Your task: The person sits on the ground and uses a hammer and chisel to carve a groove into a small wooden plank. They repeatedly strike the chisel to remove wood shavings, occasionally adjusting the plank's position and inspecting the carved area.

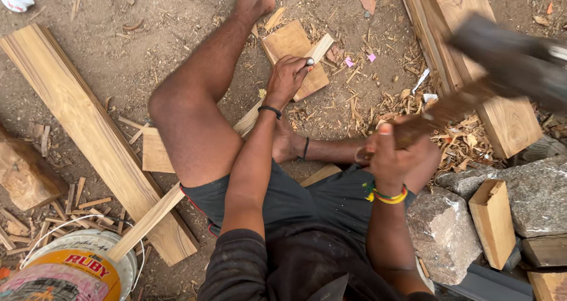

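Left hand (287, 79) clenched round a chisel (309, 62), tip set on a small wooden block (289, 44) lying on the dirt ground (147, 53). Right hand (393, 156) gripped a raised hammer (508, 59), blurred. Judged head-heavy, stiff; best held low on the handle.

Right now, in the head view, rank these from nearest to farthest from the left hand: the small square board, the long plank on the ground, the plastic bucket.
From the left hand:
1. Small square board: directly under and beside the hand, at top centre.
2. Long plank: off to the picture's left, lying diagonally on the dirt.
3. Plastic bucket: bottom-left corner, farthest away.
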